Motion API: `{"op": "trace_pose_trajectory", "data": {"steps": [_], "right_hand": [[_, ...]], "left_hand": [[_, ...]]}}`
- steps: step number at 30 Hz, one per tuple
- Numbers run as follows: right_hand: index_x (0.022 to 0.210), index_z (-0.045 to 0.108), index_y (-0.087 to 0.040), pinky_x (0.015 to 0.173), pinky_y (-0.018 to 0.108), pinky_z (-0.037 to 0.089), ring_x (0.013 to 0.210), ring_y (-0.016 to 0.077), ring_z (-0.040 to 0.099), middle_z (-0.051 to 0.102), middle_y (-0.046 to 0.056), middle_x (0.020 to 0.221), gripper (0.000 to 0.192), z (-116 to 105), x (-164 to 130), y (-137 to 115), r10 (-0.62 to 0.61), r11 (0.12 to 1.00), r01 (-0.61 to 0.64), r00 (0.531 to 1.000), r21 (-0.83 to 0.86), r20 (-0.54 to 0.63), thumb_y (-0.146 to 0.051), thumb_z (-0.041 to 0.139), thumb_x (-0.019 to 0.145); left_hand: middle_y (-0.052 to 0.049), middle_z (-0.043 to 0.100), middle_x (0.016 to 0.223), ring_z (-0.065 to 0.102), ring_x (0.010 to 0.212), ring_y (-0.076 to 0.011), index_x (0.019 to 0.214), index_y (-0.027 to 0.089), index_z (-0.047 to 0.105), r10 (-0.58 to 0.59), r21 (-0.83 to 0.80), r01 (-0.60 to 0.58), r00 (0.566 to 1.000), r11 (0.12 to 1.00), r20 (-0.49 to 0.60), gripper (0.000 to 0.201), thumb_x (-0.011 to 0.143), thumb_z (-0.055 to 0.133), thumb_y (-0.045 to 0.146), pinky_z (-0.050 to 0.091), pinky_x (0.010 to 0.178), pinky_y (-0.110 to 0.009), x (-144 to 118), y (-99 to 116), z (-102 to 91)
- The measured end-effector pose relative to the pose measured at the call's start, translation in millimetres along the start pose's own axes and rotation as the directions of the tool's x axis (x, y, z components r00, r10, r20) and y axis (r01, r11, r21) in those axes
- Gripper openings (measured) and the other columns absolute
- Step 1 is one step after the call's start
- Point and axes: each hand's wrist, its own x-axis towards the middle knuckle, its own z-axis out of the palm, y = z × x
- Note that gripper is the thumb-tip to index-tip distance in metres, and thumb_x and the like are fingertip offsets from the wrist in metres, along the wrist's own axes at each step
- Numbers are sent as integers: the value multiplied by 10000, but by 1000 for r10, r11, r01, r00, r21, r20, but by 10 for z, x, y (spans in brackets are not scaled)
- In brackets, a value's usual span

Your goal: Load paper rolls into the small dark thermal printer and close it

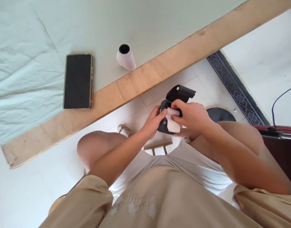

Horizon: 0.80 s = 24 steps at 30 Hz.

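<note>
A small black receipt printer (pixel 162 127) is held over my lap, its hinged lid (pixel 181 92) swung up away from me. My left hand (pixel 151 123) is closed around the printer's left side, the thumb lying over its near edge. Inside the open bay is a white paper roll (pixel 173 111), with a loose strip of paper (pixel 173 125) hanging out toward me. My right hand (pixel 193 114) is closed on the roll with thumb and fingers; part of the roll is hidden behind them.
On the table's wooden edge (pixel 126 88) and green cloth lie a dark-screened phone or tablet (pixel 78 81) and a white roll with a dark hollow core (pixel 129 60). A dark red surface (pixel 283 155) with a black cable stands at right. Tiled floor shows below.
</note>
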Motion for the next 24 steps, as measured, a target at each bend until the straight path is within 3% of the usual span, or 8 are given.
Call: {"op": "trace_pose_trajectory", "data": {"steps": [3,6,8,9,11,16,21,24], "right_hand": [[1085,675,-252,606,278,357,565,144,551,785,-14,814,326,-138,-45,87,32,913,-41,999,406,30,-307,739,770],[1178,641,-259,549,265,369,580,127,549,776,-7,882,446,-242,-89,172,148,584,-106,989,805,23,-351,747,754],[1201,638,-270,557,272,412,632,143,582,737,-5,894,473,-271,-87,204,218,382,-90,976,920,5,-412,736,762],[1185,647,-269,577,280,438,659,148,592,718,-4,893,460,-282,-73,208,244,342,-81,970,936,-5,-436,746,768],[1130,669,-255,637,300,475,712,155,607,699,4,892,421,-323,-13,189,271,418,-76,962,905,-44,-468,799,792],[1083,696,-244,825,398,557,848,205,644,700,38,957,298,-676,369,-86,177,819,-16,958,573,-226,-372,848,861],[1202,649,-258,1072,447,610,1154,231,697,734,53,1261,286,-1027,1098,-498,5,903,199,881,381,-473,-237,735,930],[1093,610,-294,1135,539,587,1189,285,687,750,34,1221,347,-981,1584,-535,49,926,133,886,354,-462,-171,786,821]], "left_hand": [[-37,780,1085,726,1027,-240,1165,240,737,-48,-45,48,999,998,-1,663,720,1011,649,540,850,-326,1,16,0],[-26,773,1051,718,991,-228,1099,239,727,-43,-63,41,999,997,-28,653,704,1009,675,526,809,-312,23,16,-10],[-24,771,1052,716,987,-224,1078,235,718,-31,-70,28,999,997,-40,625,722,1001,665,523,809,-309,33,19,-14],[-25,770,1050,718,987,-225,1076,233,713,-30,-77,27,999,997,-45,614,732,997,655,525,818,-311,34,22,-11],[-27,769,1037,722,987,-228,1084,226,705,-33,-96,28,998,995,-51,598,750,987,633,527,842,-319,28,33,2],[-26,769,1013,731,976,-230,1103,216,703,-49,-125,44,998,991,-40,549,793,961,589,518,848,-318,-11,76,49],[-8,756,1009,710,918,-197,1092,225,699,-51,-128,43,997,991,-59,508,797,953,552,503,781,-293,-32,104,45],[-16,767,1034,714,936,-203,1112,227,703,-63,-139,56,997,989,-50,528,784,955,555,515,799,-301,-38,108,38]]}}
